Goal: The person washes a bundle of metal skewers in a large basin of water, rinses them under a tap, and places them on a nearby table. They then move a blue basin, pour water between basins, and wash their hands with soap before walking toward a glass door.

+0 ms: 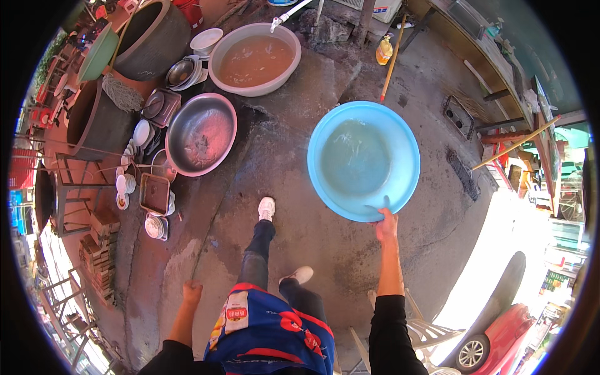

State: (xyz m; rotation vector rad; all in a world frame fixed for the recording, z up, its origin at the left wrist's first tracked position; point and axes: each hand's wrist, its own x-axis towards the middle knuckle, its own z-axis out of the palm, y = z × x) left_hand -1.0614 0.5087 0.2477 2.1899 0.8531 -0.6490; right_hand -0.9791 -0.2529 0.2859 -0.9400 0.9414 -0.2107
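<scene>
My right hand grips the near rim of a round light-blue plastic basin, with the thumb over the rim. The basin is held out in front of me on the right, its open side facing up. Its bottom looks greyish and shiny; whether water lies in it I cannot tell. Down at my left side, my left hand is curled closed, and nothing shows in it. To the left on the floor stands a wide stainless-steel basin. Beyond it a large grey basin holds murky brown water below a white tap.
Stacked white plates, a rectangular metal tray and other dishes line the left floor. Large dark vats stand behind them. A wooden pole and yellow bottle are ahead. A plastic chair is behind right.
</scene>
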